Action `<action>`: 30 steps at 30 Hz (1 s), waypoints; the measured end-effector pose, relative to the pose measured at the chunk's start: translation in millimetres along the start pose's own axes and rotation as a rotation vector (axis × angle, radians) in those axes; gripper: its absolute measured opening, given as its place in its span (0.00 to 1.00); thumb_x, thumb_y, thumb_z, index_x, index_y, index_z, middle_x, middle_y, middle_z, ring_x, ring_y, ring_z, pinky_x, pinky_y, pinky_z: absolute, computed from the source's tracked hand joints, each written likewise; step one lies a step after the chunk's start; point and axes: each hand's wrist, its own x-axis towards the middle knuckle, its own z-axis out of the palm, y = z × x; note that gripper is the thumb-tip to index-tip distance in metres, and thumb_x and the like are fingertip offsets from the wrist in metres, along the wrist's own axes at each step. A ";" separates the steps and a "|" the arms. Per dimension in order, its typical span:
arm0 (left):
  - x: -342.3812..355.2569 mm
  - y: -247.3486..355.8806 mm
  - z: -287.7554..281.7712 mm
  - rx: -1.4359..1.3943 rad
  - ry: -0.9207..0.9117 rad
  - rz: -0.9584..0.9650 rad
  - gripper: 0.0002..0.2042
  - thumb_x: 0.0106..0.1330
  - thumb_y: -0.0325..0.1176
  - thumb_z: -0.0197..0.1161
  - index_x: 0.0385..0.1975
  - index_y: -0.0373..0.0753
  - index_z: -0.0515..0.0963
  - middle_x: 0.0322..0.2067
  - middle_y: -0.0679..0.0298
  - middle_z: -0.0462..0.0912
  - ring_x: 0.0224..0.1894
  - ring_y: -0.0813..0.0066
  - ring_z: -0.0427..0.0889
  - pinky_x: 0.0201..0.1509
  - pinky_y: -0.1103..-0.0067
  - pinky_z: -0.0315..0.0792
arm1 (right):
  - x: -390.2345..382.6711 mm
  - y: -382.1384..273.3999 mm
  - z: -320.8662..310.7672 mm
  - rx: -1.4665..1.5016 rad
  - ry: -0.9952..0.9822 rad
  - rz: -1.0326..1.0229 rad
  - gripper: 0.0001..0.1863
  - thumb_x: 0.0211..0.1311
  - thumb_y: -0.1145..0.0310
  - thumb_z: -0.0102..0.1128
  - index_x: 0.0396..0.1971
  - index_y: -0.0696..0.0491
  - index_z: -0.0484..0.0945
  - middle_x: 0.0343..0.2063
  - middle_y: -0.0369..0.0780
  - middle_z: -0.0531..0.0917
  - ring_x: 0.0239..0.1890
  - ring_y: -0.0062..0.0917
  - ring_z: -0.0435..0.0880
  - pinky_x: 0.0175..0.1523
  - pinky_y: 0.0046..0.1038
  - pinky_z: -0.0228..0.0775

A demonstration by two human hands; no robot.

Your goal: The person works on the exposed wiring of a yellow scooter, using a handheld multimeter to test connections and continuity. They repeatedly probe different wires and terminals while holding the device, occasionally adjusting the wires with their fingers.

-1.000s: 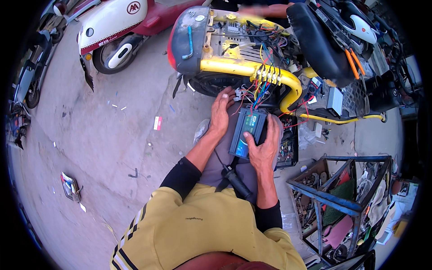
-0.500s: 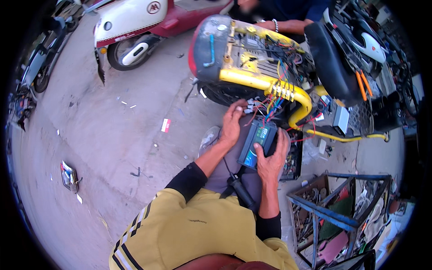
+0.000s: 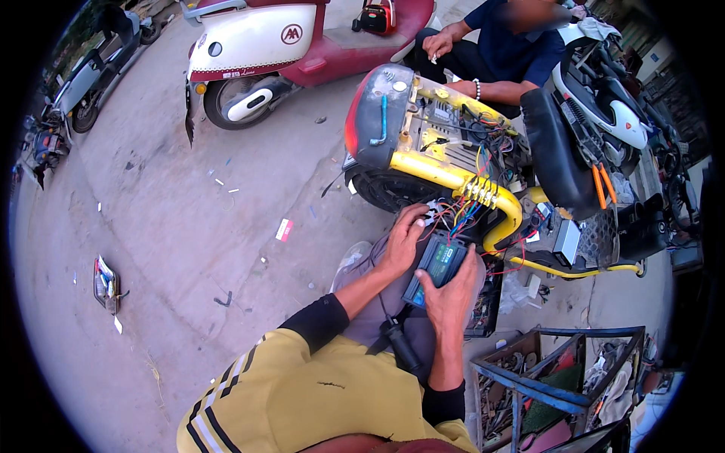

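My right hand (image 3: pixel 453 291) wraps around the lower right of a flat black electronic box (image 3: pixel 444 260) with a green-blue label, thumb across its front. It rests over my lap. My left hand (image 3: pixel 404 245) has its fingertips closed on small white wire connectors (image 3: pixel 432 208) just above the box. Thin coloured wires (image 3: pixel 472 208) run from there to a stripped electric scooter's yellow tube frame (image 3: pixel 430 172). A black handlebar-like grip (image 3: pixel 402 343) on a cord lies across my lap.
Behind the frame sits another person (image 3: pixel 513 45) wearing a beaded bracelet. A black seat (image 3: pixel 557 155) and orange-handled pliers (image 3: pixel 600 187) are at right. Lower right stands a metal-framed bin of parts (image 3: pixel 540 389). A white-and-red scooter (image 3: pixel 260 45) is parked at back left.
The view has tilted upward, so the scene sits lower and the other person shows more. Both hands keep about the same places on the connectors and box.
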 end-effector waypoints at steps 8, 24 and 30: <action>-3.8 13.4 -7.1 0.021 -0.086 0.030 0.20 0.78 0.38 0.52 0.60 0.31 0.78 0.67 0.50 0.73 0.72 0.54 0.70 0.77 0.67 0.61 | 9.0 -9.6 13.8 0.136 -0.023 0.104 0.66 0.46 0.66 0.84 0.80 0.60 0.45 0.72 0.62 0.61 0.74 0.58 0.65 0.77 0.47 0.60; -5.8 37.9 -68.1 0.341 -0.035 0.185 0.20 0.76 0.39 0.57 0.60 0.33 0.78 0.62 0.51 0.78 0.66 0.49 0.75 0.73 0.63 0.66 | 40.3 34.2 69.1 0.285 0.211 0.101 0.67 0.42 0.74 0.77 0.82 0.55 0.42 0.72 0.58 0.57 0.73 0.57 0.62 0.77 0.44 0.61; -6.6 41.6 -64.2 0.382 -0.067 0.166 0.18 0.75 0.35 0.58 0.58 0.31 0.79 0.59 0.49 0.80 0.64 0.49 0.77 0.72 0.64 0.67 | 52.6 51.8 94.7 0.248 0.309 0.012 0.67 0.42 0.72 0.77 0.82 0.55 0.43 0.73 0.58 0.56 0.75 0.57 0.60 0.78 0.47 0.58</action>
